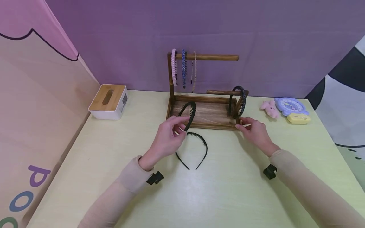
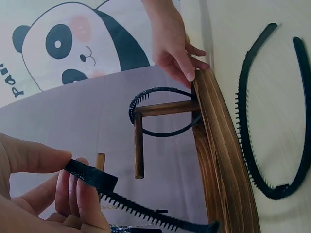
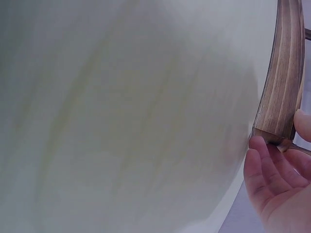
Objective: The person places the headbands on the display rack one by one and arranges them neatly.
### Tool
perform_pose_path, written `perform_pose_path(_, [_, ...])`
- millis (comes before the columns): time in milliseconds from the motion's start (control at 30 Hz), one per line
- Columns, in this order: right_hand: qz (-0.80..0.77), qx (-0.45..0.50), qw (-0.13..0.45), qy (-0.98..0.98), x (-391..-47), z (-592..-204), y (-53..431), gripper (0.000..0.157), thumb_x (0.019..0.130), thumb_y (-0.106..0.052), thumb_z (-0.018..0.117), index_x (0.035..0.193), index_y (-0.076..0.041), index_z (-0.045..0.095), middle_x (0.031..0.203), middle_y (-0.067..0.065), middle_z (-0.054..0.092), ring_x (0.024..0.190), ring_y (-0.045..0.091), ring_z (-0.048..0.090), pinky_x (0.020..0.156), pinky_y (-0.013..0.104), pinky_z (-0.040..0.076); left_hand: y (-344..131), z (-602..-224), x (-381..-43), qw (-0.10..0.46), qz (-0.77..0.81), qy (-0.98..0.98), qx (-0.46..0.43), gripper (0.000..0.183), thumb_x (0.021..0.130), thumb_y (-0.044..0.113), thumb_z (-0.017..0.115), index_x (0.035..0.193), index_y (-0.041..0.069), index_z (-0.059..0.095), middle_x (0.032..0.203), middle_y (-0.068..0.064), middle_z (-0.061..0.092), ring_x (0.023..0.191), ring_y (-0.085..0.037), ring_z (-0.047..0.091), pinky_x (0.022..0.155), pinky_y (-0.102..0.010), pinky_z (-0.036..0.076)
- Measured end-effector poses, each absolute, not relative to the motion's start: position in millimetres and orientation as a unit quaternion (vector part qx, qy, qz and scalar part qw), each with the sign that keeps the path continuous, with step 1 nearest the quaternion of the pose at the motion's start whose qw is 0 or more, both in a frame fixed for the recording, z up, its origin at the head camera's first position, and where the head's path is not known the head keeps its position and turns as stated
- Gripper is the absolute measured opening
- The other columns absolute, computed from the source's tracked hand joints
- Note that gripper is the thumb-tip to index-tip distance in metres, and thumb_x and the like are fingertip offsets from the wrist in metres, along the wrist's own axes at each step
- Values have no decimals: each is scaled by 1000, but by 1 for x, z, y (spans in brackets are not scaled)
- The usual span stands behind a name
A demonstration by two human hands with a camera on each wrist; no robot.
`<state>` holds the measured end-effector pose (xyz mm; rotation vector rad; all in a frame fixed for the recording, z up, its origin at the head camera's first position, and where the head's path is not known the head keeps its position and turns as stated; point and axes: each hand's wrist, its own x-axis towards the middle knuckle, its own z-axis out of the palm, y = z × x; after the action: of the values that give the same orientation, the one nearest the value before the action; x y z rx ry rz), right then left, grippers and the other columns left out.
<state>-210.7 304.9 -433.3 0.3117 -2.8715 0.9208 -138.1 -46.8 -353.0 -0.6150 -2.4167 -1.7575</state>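
Observation:
My left hand (image 1: pixel 169 135) pinches a black toothed headband (image 1: pixel 193 109) between thumb and fingers, holding it raised before the wooden headband rack (image 1: pixel 211 127). In the left wrist view the held headband (image 2: pixel 104 181) points its teeth downward. Below it, another black headband (image 1: pixel 206 148) lies flat on the table, partly covered by the left hand in the head view. At the rack's front right corner, my right hand (image 1: pixel 256 132) grips the tray edge; the right wrist view has its curled fingers (image 3: pixel 262 182) against the tray end (image 3: pixel 282 73). A dark headband (image 1: pixel 243 101) hangs on the short lower bar.
Pink (image 1: pixel 173 66), blue (image 1: pixel 183 68) and thin beaded (image 1: pixel 195 71) headbands hang from the upper bar. A tissue box (image 1: pixel 106 101) stands at left. Toward the right lie a pink plush toy (image 1: pixel 271 109), a blue-purple round item (image 1: pixel 290 105) and a yellow item (image 1: pixel 298 118).

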Motion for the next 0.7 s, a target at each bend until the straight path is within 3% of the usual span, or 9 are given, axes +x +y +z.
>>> perform_pose_path(233, [302, 106, 57, -946, -212, -434, 302, 46, 95, -26, 61, 127, 7, 55, 109, 24, 64, 84, 37, 66, 68, 48, 52, -37, -357, -149, 64, -592, -777, -205, 45, 82, -15, 61, 124, 3, 63, 92, -13, 59, 79, -21, 58, 62, -29, 48])
perform_pose_path(700, [306, 101, 55, -945, -210, -433, 303, 49, 96, -29, 60, 128, 7, 55, 111, 24, 64, 85, 36, 66, 67, 48, 52, -7, -361, -172, 94, -607, -768, -183, 44, 84, -12, 62, 124, 6, 64, 91, -6, 58, 78, -16, 56, 66, -26, 49])
